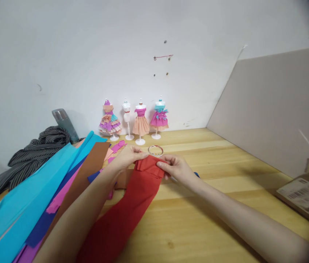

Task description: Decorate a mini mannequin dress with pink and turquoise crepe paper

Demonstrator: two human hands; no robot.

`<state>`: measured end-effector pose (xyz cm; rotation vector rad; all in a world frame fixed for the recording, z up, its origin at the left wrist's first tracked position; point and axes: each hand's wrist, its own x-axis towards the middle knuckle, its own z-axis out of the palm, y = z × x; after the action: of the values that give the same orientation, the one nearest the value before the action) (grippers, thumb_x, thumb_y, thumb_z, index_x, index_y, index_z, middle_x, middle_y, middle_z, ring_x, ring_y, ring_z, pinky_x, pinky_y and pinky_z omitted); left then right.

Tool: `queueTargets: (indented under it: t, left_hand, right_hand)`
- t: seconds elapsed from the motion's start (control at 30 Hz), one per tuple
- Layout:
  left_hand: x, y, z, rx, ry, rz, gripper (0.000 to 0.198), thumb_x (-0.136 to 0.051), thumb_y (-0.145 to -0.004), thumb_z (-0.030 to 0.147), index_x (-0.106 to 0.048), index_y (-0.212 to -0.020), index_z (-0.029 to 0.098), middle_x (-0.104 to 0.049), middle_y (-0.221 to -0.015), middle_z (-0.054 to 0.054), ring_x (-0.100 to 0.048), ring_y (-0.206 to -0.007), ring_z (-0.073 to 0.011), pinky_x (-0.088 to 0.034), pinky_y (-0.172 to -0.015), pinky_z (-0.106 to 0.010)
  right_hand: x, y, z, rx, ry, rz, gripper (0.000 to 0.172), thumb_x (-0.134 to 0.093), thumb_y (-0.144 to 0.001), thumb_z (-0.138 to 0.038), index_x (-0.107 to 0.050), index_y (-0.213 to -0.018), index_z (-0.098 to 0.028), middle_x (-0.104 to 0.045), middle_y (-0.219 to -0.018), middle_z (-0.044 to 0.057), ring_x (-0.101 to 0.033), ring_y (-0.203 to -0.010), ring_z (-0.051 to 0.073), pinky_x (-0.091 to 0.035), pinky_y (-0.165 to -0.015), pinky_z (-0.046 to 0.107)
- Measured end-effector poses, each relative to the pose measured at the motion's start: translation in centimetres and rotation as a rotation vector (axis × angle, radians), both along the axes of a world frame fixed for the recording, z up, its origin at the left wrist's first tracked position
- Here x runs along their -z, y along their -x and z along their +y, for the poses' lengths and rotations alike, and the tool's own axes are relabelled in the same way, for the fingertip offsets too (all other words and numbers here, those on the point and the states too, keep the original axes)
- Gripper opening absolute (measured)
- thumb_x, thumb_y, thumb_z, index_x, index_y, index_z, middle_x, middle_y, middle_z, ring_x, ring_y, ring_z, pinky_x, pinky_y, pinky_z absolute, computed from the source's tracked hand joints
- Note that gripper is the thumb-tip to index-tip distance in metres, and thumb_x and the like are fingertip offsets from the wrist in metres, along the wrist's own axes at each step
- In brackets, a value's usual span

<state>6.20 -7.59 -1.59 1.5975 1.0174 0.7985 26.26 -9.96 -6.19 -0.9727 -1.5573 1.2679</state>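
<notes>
A long strip of red crepe paper [140, 195] runs from the front of the table up to both my hands, its far end folded over in layers. My left hand [128, 157] pinches the upper left corner of that folded end between thumb and fingers. On the opposite side, my right hand [175, 168] grips the right edge, thumb on top and fingers underneath. Just beyond the paper lies a thin ring-shaped band [156, 150]. A small dark blue item [197, 175] shows partly behind my right wrist.
Several miniature dress forms stand by the wall, including a bare one [127, 117] and one in a peach skirt [140, 126]. Blue [42, 175] and brown [86, 171] paper strips lie left, near striped cloth [39, 149] and a bottle [65, 124]. A cardboard box [305, 193] sits right.
</notes>
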Motion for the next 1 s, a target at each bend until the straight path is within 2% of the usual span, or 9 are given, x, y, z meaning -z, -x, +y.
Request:
queueTargets:
  t: [0.1,0.2,0.27,0.43,0.57,0.63,0.73,0.87,1.0]
  left_hand:
    - [-0.3,0.1,-0.3,0.069,0.104,0.0,0.026,-0.069,-0.068,0.038,-0.059,-0.068,0.015,-0.047,-0.053,0.006,-0.038,-0.045,-0.0048,-0.027,-0.045,-0.019]
    - [-0.8,-0.2,-0.8,0.113,0.109,0.037,0.02,-0.071,-0.065,0.028,-0.061,-0.077,0.015,-0.06,-0.066,0.002,-0.051,-0.056,-0.0073,-0.037,-0.053,-0.019]
    - [-1.0,-0.4,-0.9,0.104,0.086,0.052,0.014,-0.071,-0.064,0.022,-0.06,-0.071,0.015,-0.061,-0.065,0.002,-0.053,-0.057,-0.0082,-0.039,-0.054,-0.019]
    - [-0.8,-0.8,-0.7,0.031,0.054,0.099,0.014,-0.067,-0.065,0.019,-0.057,-0.057,0.014,-0.05,-0.049,0.006,-0.042,-0.045,-0.0052,-0.029,-0.045,-0.018]
    - [-0.2,-1.3,-0.9,-0.021,0.082,-0.038,0.015,-0.071,-0.063,0.022,-0.061,-0.063,0.012,-0.056,-0.054,0.003,-0.05,-0.05,-0.0077,-0.037,-0.05,-0.019]
    - [0.2,-1.5,-1.3,0.012,0.144,-0.165,0.019,-0.074,-0.062,0.025,-0.065,-0.072,0.012,-0.063,-0.063,-0.001,-0.057,-0.059,-0.0112,-0.044,-0.058,-0.022]
    - [0.9,-1.7,-1.5,0.093,0.257,-0.288,0.029,-0.074,-0.062,0.028,-0.067,-0.085,0.012,-0.068,-0.072,-0.004,-0.062,-0.066,-0.0147,-0.047,-0.066,-0.027]
    - [1.2,-2.6,-0.3,0.049,0.323,-0.238,0.02,-0.071,-0.062,0.023,-0.067,-0.078,0.011,-0.068,-0.07,-0.004,-0.06,-0.061,-0.0136,-0.047,-0.064,-0.027]
    - [0.6,-4.7,1.6,0.057,0.263,-0.202,0.012,-0.068,-0.067,0.02,-0.064,-0.074,0.012,-0.067,-0.068,-0.006,-0.061,-0.064,-0.0176,-0.049,-0.065,-0.032]
  right_hand:
    - [0.3,0.0,0.2,0.011,0.005,0.005,0.032,-0.068,-0.068,-0.045,-0.058,-0.066,-0.015,-0.054,-0.05,-0.004,-0.044,-0.036,0.005,-0.031,-0.036,0.018]
    - [0.7,0.0,0.4,0.018,0.004,0.012,0.032,-0.068,-0.069,-0.046,-0.057,-0.065,-0.015,-0.054,-0.05,-0.004,-0.042,-0.036,0.005,-0.032,-0.036,0.018]
    - [0.7,0.0,0.4,0.017,0.006,0.012,0.032,-0.068,-0.068,-0.046,-0.057,-0.066,-0.015,-0.054,-0.051,-0.004,-0.041,-0.037,0.005,-0.033,-0.037,0.018]
    - [0.5,0.0,0.0,0.003,0.005,-0.007,0.033,-0.067,-0.069,-0.046,-0.061,-0.067,-0.014,-0.056,-0.053,-0.002,-0.047,-0.045,0.007,-0.037,-0.043,0.019]
    - [0.3,-0.1,0.1,0.049,0.044,0.008,0.035,-0.069,-0.067,-0.048,-0.059,-0.061,-0.015,-0.049,-0.045,-0.004,-0.039,-0.039,0.006,-0.029,-0.037,0.019]
    - [0.2,0.0,0.2,0.085,0.062,0.031,0.035,-0.069,-0.066,-0.048,-0.055,-0.058,-0.016,-0.044,-0.042,-0.007,-0.033,-0.035,0.004,-0.025,-0.035,0.019]
    - [-0.2,0.3,0.2,0.132,0.079,0.077,0.036,-0.072,-0.062,-0.047,-0.053,-0.056,-0.016,-0.044,-0.043,-0.007,-0.031,-0.036,0.004,-0.024,-0.035,0.019]
    - [-1.1,0.2,0.5,0.167,0.102,0.109,0.035,-0.075,-0.058,-0.044,-0.056,-0.055,-0.016,-0.047,-0.043,-0.005,-0.033,-0.037,0.004,-0.022,-0.036,0.02]
    - [-1.9,-1.4,2.5,0.237,0.129,0.103,0.032,-0.076,-0.063,-0.036,-0.055,-0.054,-0.014,-0.042,-0.04,-0.007,-0.028,-0.035,0.002,-0.02,-0.035,0.019]
